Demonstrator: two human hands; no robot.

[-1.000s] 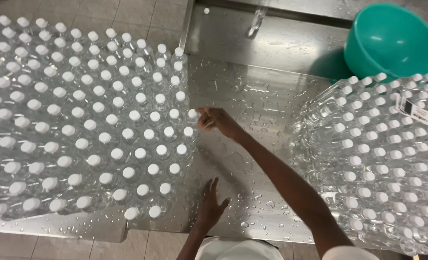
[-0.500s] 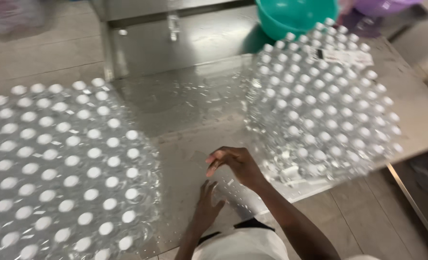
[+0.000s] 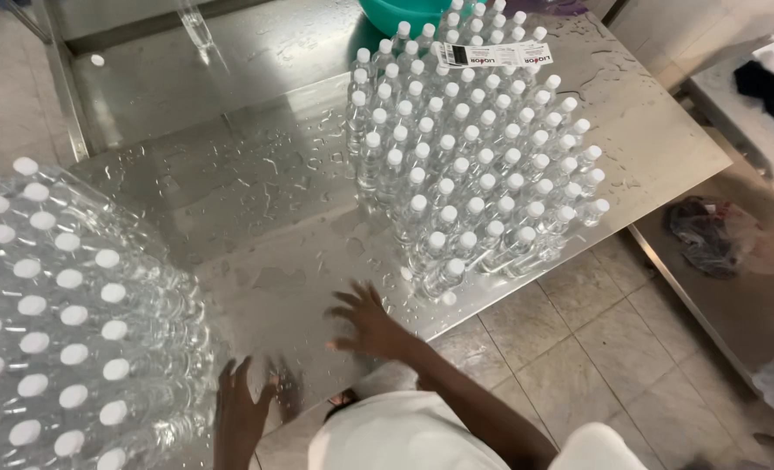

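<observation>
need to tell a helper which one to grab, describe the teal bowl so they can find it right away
Start at the wet steel table and find the big block of clear, white-capped bottles on its right half. Just behind that block, at the far edge of the table, sits the teal bowl, only partly in view. It is the one solid-coloured, round, open thing there; all around it is clear plastic or bare metal.

The teal plastic basin [image 3: 409, 13] is cut off by the top edge and half hidden behind the clear white-capped plastic bottles [image 3: 474, 157]; the left-hand cluster of white-capped bottles [image 3: 47, 322] is cropped by the frame.
</observation>
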